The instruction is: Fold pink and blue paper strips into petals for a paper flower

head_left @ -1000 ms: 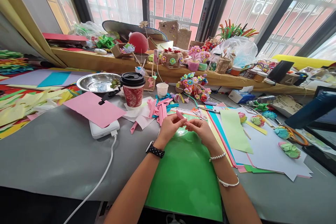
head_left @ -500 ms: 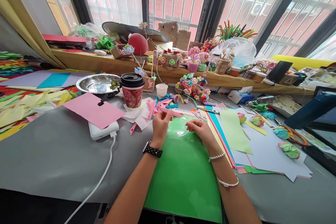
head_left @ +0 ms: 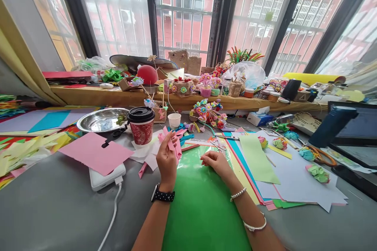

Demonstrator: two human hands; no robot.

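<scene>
Paper strips (head_left: 178,150) lie just beside the left hand (head_left: 166,164), its hold unclear, while the right hand (head_left: 217,164) curls narrowly.

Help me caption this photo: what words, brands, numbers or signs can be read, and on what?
No word or number reads clearly.
Beige card: lines of writing, too small.
Dark window frame: small marks, unreadable.
Small brown box: triangular mark, possibly a letter; unclear.

Pink paper strips (head_left: 178,150), white-dotted black watchband (head_left: 165,196)
</scene>
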